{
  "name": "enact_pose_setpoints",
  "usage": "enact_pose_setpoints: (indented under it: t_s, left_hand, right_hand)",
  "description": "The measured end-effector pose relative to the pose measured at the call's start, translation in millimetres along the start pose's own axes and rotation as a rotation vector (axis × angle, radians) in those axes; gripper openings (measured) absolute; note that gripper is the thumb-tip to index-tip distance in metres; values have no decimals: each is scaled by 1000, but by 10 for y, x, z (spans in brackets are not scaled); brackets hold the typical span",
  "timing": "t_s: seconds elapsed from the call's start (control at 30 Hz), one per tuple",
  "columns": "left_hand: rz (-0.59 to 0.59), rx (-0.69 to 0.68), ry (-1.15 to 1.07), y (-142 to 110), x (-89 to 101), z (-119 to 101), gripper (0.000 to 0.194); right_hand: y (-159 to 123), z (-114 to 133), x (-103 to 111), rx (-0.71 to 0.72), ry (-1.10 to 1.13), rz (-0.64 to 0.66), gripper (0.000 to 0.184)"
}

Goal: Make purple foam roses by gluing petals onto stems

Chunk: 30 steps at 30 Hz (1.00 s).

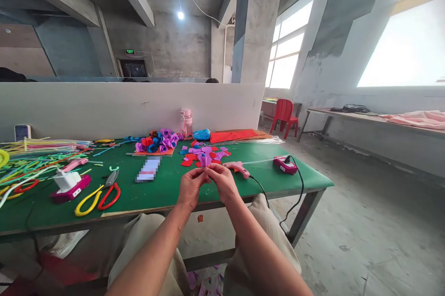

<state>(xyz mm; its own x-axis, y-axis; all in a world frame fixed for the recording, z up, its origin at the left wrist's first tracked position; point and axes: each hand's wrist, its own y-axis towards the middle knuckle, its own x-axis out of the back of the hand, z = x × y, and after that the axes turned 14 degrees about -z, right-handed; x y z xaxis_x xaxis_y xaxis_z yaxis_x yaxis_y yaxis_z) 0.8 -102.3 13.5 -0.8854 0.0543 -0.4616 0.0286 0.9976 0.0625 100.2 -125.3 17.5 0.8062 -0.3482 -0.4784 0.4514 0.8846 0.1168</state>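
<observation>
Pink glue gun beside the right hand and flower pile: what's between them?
Loose red and purple petals and the held purple flower, in the head view.

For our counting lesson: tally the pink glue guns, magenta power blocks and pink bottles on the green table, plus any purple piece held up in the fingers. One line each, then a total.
Pink glue guns: 2
Magenta power blocks: 2
Pink bottle: 1
Held purple piece: 1
Total: 6
</observation>
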Motion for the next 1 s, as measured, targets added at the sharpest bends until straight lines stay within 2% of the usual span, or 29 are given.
enact_pose_setpoints:
  t_s: [0.1,0.2,0.3,0.6,0.83,1.0]
  left_hand:
    - [49,75,39,23,37,-53,34]
    - [-37,41,65,89,98,-102,35]
    - [-88,-27,69,164,157,-124,32]
    - [-25,-27,85,182,169,-122,30]
    - [48,-39,79,147,158,-149,27]
    - [58,-49,70,142,160,-142,27]
  right_hand:
    - [20,35,25,72,-7,-82,21]
    - [15,91,38,120,-44,-123,21]
    - [-14,127,35,104,-75,-82,21]
    - [-70,90,26,-19,-73,48,22]
    - [-70,79,32,-29,-69,73,25]
    - [-76,85,31,-19,-78,69,24]
